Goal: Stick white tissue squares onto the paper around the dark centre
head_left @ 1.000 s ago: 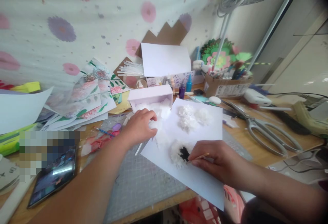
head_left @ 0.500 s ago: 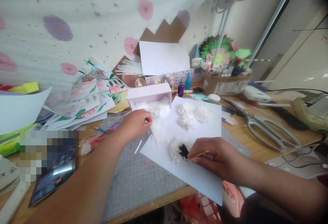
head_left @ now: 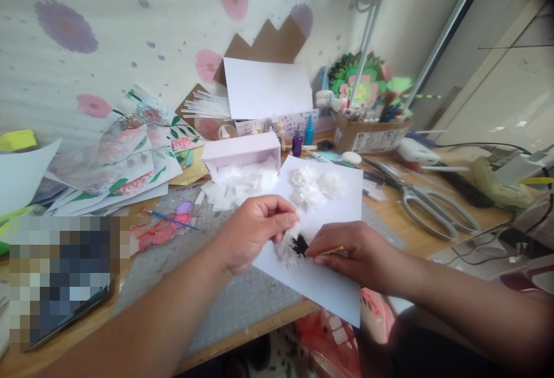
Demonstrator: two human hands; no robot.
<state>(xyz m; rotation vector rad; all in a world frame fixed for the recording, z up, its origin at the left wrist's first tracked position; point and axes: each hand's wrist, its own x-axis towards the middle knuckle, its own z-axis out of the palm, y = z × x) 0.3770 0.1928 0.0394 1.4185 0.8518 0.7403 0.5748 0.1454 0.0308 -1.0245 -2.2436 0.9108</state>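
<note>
Head view: white ring (head_left: 288, 255), dark-centred, on the paper (head_left: 322, 287). Right hand (head_left: 352, 246): pinching a stick (head_left: 334, 250) at the ring's right side. Left hand (head_left: 259, 229): fingertips pressed together beside the ring, apparently on one of the scraps (head_left: 242, 184). Step, we judge: adding scraps; next calls for light, exact placement.

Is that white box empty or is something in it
Not empty: paper pieces lie inside the white box and spill out front.

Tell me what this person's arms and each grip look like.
The left grip and right grip are ordinary bare human hands; no gloves or rings show. The left forearm and right forearm are bare too, without visible sleeves, watches, cables or markings.
</note>
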